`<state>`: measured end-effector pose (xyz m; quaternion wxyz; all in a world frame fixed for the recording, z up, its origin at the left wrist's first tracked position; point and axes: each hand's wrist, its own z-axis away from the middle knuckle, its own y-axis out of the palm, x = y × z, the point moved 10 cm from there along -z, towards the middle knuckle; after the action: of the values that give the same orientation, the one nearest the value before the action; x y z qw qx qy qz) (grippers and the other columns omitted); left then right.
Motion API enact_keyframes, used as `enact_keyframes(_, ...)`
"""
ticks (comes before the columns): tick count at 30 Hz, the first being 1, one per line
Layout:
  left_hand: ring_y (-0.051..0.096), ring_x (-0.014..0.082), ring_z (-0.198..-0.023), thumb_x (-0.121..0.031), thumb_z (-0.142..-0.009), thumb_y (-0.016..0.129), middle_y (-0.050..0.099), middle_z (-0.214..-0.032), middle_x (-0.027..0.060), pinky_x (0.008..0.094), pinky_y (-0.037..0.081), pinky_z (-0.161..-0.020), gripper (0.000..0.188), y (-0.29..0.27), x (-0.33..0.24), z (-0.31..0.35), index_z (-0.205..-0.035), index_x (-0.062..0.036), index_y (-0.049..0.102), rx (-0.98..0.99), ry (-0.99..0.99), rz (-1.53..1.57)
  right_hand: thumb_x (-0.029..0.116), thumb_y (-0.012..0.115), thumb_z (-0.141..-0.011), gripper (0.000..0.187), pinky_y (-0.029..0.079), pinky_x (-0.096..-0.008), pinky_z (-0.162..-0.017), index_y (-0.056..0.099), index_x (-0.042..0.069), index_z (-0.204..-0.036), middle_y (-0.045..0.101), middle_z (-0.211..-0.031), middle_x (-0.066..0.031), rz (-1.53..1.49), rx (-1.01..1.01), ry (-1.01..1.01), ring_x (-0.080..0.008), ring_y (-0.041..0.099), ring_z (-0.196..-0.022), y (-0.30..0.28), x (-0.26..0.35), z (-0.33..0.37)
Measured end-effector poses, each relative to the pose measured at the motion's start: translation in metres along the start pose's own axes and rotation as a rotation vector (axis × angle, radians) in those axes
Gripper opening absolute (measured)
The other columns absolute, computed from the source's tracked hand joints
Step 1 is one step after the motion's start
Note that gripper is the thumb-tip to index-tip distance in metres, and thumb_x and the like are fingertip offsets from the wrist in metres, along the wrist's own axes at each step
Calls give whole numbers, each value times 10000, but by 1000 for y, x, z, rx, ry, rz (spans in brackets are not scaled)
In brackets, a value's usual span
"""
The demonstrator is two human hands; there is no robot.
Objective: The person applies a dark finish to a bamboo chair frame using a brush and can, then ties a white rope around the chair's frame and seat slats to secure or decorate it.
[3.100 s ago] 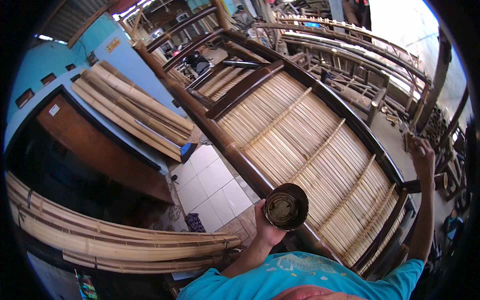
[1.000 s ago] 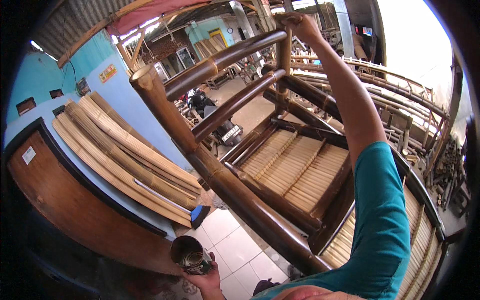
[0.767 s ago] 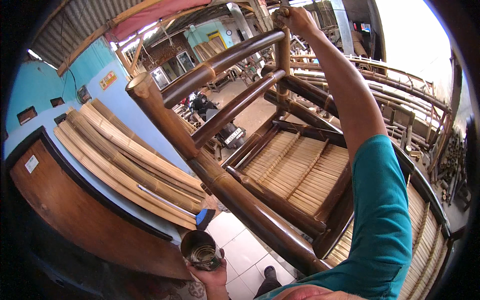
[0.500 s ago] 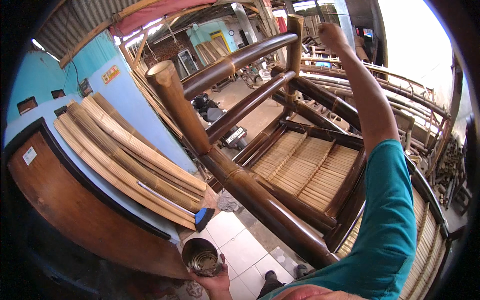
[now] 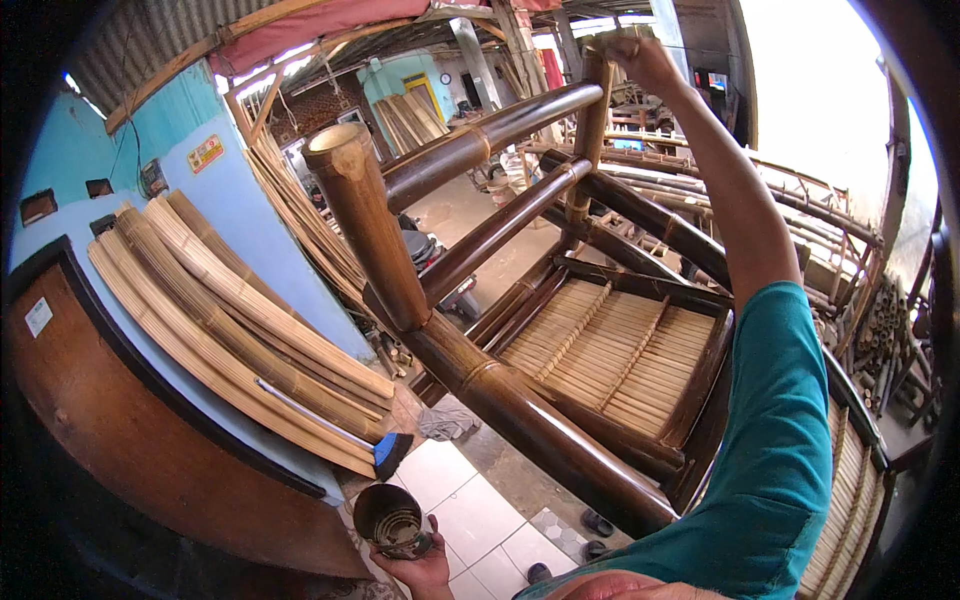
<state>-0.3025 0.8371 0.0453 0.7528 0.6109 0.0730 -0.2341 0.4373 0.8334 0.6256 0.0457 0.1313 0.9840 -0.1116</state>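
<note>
My left hand [image 5: 422, 570] is wrapped round a dark, open-topped tin can [image 5: 392, 520], tilted so that its ringed inside shows; a pale residue seems to lie at its bottom. At the end of my raised arm, my right hand [image 5: 645, 66] is closed at the top of the far bamboo post [image 5: 594, 120]. A small dark thing shows at its fingers, too indistinct to name. Both belong to a large glossy brown bamboo frame [image 5: 480, 262] with round rails. The nearer post [image 5: 365, 215] has an open, pale cut end. Inside the frame sits a slatted bamboo panel [image 5: 610, 350].
Rolled bamboo blinds [image 5: 235, 320] lean on the blue wall at left, beside a brown door [image 5: 140, 430]. A blue-headed broom [image 5: 392, 452] stands against them. A grey cloth [image 5: 448, 420] lies by the white tiles [image 5: 470, 510]. Bamboo poles [image 5: 800, 210] are stacked at right.
My right hand has shifted left onto the top of the far post, where before it was raised to the right of it. The view has turned slightly; my left hand still holds the can.
</note>
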Motion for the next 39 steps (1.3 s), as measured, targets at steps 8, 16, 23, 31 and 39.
enact_keyframes(8, 619, 300, -1020, -727, -803, 510, 634, -1135, 119, 398, 586, -750, 760, 31, -19, 4, -1270, -129, 552, 17, 101, -4, 250, 675, -858, 254, 539, -370, -727, 701, 77, -1043, 713, -901, -132, -123, 211, 206, -266, 694, -795, -23, 39, 36)
enact_keyframes(16, 600, 261, -1086, -700, -832, 477, 617, -1210, 67, 483, 485, -934, 687, 40, -14, -20, -1294, -196, 543, 79, 32, -40, 193, 681, -883, 225, 534, -298, -735, 710, 88, -1081, 735, -915, -77, -211, 165, 365, -126, 671, -793, -16, 52, 65)
enact_keyframes(23, 578, 300, -1107, -686, -795, 521, 610, -1224, 47, 492, 485, -850, 691, 65, -7, -18, -1310, -225, 532, 122, 16, 39, 202, 681, -902, 228, 522, -267, -717, 707, 59, -1078, 713, -851, -52, -1133, 96, 317, -77, 630, -771, -28, 124, 59)
enact_keyframes(31, 606, 396, -1011, -716, -780, 471, 629, -1149, 87, 412, 594, -587, 736, 67, -10, -8, -1313, -212, 527, -7, 29, 53, 288, 701, -882, 316, 526, -290, -771, 700, 10, -1032, 717, -871, -63, -1076, 176, 404, -128, 666, -856, -16, 148, 61)
enact_keyframes(39, 649, 270, -1014, -627, -845, 506, 621, -1210, 68, 481, 560, -852, 610, 49, -30, -5, -1271, -195, 568, 79, 38, 0, 237, 701, -877, 202, 553, -308, -733, 721, 98, -1022, 731, -869, -68, -631, 135, 253, -135, 679, -755, -65, 226, 64)
